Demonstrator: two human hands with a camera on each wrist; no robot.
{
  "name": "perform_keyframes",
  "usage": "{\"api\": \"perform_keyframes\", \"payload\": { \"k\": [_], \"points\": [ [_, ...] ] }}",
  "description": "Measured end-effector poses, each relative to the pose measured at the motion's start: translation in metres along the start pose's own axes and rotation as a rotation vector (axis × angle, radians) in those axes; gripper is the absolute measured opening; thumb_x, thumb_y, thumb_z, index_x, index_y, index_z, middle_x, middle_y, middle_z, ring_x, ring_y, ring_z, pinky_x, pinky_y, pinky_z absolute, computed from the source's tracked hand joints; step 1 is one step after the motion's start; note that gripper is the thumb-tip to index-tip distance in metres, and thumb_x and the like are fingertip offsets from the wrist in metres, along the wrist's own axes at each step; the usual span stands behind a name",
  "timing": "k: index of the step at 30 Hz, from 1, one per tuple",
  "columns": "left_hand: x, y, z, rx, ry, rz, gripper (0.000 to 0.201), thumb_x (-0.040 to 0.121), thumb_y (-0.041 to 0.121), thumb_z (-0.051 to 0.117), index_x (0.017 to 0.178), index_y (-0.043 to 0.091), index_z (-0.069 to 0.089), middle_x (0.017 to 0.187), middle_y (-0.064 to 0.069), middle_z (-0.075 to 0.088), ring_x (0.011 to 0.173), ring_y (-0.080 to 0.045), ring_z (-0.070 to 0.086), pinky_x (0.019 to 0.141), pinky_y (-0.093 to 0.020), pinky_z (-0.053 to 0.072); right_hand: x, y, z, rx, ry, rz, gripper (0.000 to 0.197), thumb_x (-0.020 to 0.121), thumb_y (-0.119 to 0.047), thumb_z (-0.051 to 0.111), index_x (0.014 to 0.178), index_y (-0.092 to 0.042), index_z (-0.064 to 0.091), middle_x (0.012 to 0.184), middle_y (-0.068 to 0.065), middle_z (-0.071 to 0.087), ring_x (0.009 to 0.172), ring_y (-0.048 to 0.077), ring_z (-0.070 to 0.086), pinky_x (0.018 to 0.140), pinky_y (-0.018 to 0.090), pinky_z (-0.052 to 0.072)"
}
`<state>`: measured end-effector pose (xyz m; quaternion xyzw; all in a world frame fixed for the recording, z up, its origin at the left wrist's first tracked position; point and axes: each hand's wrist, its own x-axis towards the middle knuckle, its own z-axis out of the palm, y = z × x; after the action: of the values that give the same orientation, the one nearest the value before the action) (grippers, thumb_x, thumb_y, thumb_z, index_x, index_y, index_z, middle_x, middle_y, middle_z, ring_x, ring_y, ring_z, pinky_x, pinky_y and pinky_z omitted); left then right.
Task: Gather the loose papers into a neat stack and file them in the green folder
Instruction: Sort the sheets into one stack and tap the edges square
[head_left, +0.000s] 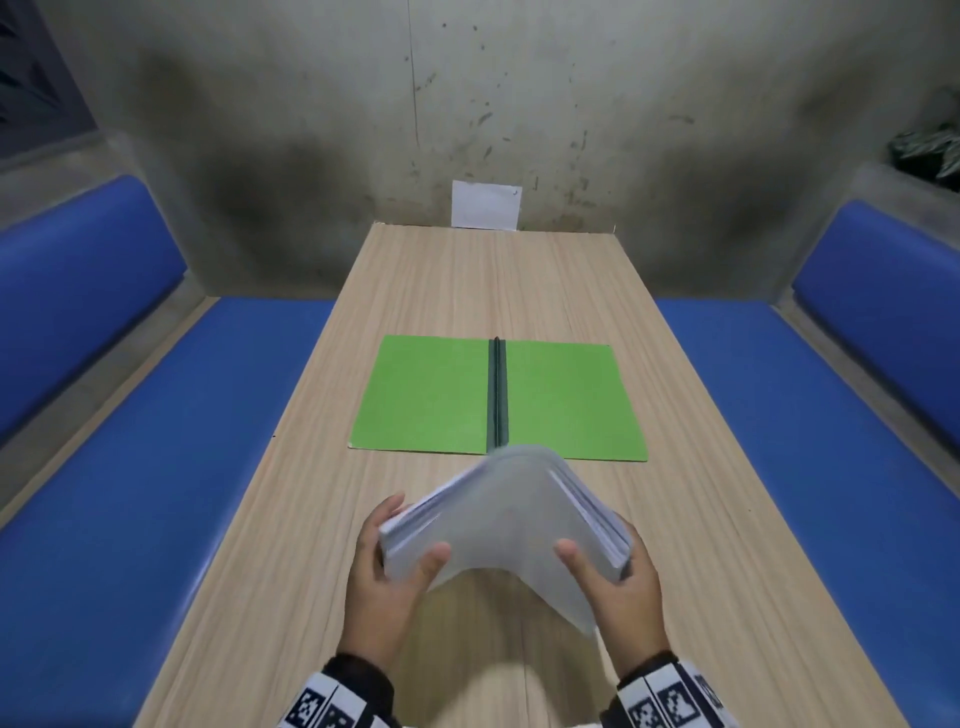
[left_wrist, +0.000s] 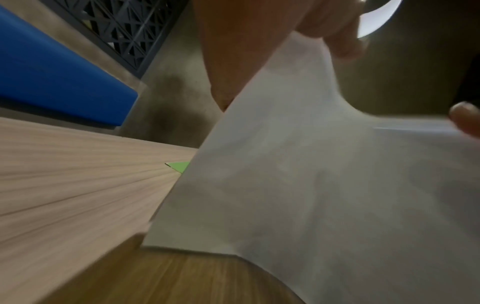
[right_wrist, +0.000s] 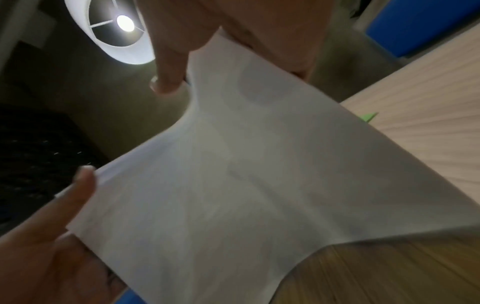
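Observation:
A thick stack of white papers is held above the near part of the wooden table, bowed upward in the middle. My left hand grips its left edge, thumb on top. My right hand grips its right edge the same way. The green folder lies open and flat just beyond the stack, dark spine in the middle. In the left wrist view the papers fill the frame, with a corner of the folder showing. The right wrist view shows the papers from underneath.
Blue padded benches run along both sides of the table. A single white sheet leans against the stained wall at the table's far end. A ceiling lamp glows overhead.

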<state>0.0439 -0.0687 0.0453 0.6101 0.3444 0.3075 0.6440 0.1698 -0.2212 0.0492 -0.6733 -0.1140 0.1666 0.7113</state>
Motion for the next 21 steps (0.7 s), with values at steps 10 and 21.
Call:
{"api": "perform_keyframes", "payload": {
  "k": [10,21],
  "points": [
    [0.018,0.012,0.008,-0.021,0.227,0.068,0.021,0.077,0.042,0.066,0.094,0.037,0.057,0.098,0.019,0.056,0.094,-0.016,0.054,0.087,-0.041,0.046,0.018,-0.005,-0.004,0.057,0.167,0.043,0.058,0.050,-0.077,0.061,0.075,-0.025,0.064,0.081,0.004,0.066,0.075,0.019,0.059,0.070,0.033,0.047],
    [0.037,0.009,0.007,-0.065,0.312,0.025,0.025,0.078,0.040,0.067,0.071,0.018,0.056,0.079,-0.006,0.060,0.075,-0.025,0.055,0.068,-0.039,0.044,0.034,-0.003,-0.012,0.034,0.226,0.060,0.021,0.084,-0.011,0.059,0.064,-0.016,0.055,0.071,0.003,0.053,0.065,0.022,0.046,0.057,0.027,0.037]
  ]
}}
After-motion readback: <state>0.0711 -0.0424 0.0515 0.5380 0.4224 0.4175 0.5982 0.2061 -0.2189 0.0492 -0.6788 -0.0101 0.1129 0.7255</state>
